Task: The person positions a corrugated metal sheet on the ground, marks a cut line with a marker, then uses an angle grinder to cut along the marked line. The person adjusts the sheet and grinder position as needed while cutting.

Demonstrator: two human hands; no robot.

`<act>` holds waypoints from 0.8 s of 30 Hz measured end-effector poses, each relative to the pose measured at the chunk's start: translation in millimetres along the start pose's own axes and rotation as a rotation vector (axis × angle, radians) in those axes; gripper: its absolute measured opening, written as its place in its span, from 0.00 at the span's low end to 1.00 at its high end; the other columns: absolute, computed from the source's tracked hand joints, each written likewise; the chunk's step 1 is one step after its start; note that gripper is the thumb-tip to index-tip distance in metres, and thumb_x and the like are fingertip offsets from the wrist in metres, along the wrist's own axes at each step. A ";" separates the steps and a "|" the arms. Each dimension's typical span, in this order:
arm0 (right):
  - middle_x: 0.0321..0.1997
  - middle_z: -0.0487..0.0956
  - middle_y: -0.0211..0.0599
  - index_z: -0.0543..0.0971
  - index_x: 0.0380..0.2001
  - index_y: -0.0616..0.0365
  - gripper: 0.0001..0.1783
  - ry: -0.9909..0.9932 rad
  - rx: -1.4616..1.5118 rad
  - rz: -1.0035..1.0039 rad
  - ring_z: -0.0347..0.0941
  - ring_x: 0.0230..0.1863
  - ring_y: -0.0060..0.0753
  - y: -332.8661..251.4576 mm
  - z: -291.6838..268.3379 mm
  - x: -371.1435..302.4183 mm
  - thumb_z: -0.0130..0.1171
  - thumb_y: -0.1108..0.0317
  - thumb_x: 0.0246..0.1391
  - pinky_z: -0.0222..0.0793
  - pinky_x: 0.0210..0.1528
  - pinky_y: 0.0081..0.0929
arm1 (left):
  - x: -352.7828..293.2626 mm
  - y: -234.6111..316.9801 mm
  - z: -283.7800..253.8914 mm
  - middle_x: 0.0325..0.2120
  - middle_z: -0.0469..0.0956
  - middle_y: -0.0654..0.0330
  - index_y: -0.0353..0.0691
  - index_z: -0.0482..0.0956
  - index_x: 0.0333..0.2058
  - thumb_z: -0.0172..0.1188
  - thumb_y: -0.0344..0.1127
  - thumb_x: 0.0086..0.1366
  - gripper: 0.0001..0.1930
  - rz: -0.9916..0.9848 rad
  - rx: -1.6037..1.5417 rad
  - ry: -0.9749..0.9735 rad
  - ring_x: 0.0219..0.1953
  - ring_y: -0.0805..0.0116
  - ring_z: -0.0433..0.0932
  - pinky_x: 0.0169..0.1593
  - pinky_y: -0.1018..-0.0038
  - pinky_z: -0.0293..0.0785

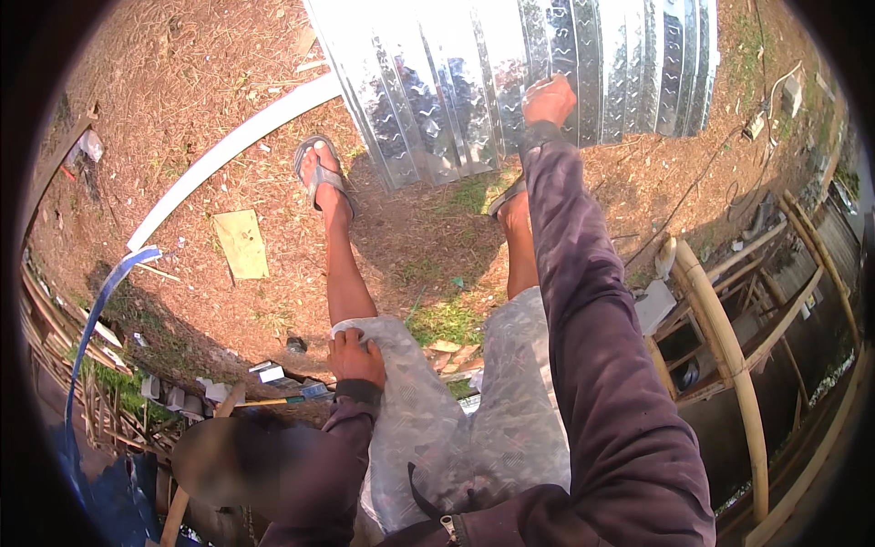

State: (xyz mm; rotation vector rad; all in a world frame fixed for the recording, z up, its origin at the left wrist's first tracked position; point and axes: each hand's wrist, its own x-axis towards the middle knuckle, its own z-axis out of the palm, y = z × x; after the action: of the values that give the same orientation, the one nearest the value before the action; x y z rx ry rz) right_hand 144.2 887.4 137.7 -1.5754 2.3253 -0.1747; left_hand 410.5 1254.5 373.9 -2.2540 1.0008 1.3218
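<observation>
I wear a dark, purplish-brown jacket (pixel 629 428) with long, creased sleeves (pixel 583 264), darker cuffs (pixel 358 391) and a pale zip (pixel 448 523). My loose grey shorts (pixel 410 410) carry a faded pattern, a black cord (pixel 418 492) hangs over them, and my sandals (pixel 321 177) are greyish thongs.

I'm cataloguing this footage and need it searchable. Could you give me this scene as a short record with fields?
Right hand: curled closed at the shiny silver corrugated metal sheeting; anything inside the grip can't be made out
Left hand: resting on the left leg of the grey patterned fabric trousers
Ground, left: long white strip; flat tan rectangular piece
Right side: thick pale bamboo pole
Light: bright, sheeting strongly reflective
</observation>
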 end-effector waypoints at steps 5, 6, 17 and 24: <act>0.27 0.79 0.45 0.74 0.27 0.67 0.06 0.131 0.142 0.169 0.78 0.28 0.42 -0.2 9.3 -4.5 0.61 0.77 0.46 0.73 0.32 0.35 | 8.5 0.5 5.2 0.38 0.74 0.52 0.40 0.77 0.36 0.61 0.35 0.52 0.12 0.013 0.001 0.037 0.44 0.49 0.72 0.46 0.55 0.69; 0.27 0.79 0.45 0.74 0.27 0.67 0.06 0.170 0.148 0.192 0.78 0.29 0.42 4.3 10.6 -3.0 0.61 0.77 0.46 0.73 0.32 0.35 | 8.7 0.3 5.2 0.38 0.74 0.52 0.40 0.77 0.36 0.61 0.34 0.52 0.12 0.010 -0.014 0.031 0.43 0.49 0.71 0.46 0.55 0.69; 0.31 0.80 0.43 0.75 0.38 0.68 0.11 0.055 0.366 0.333 0.78 0.31 0.36 70.8 44.9 16.9 0.57 0.72 0.54 0.75 0.33 0.34 | 9.5 1.2 1.5 0.37 0.74 0.51 0.38 0.77 0.35 0.61 0.33 0.52 0.11 0.026 -0.041 0.035 0.43 0.48 0.71 0.46 0.55 0.68; 0.31 0.81 0.50 0.74 0.43 0.71 0.15 0.194 0.202 0.224 0.80 0.36 0.43 44.6 52.8 13.1 0.57 0.73 0.54 0.75 0.37 0.34 | 11.0 1.1 -1.5 0.37 0.74 0.51 0.38 0.77 0.35 0.60 0.34 0.52 0.11 0.021 -0.048 0.017 0.43 0.48 0.71 0.46 0.54 0.67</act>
State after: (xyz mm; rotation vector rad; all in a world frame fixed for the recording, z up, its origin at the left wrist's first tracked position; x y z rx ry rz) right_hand 118.2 896.7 73.0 -1.2403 2.5171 -0.5110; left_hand 414.2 1248.5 365.2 -2.3003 1.0112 1.3509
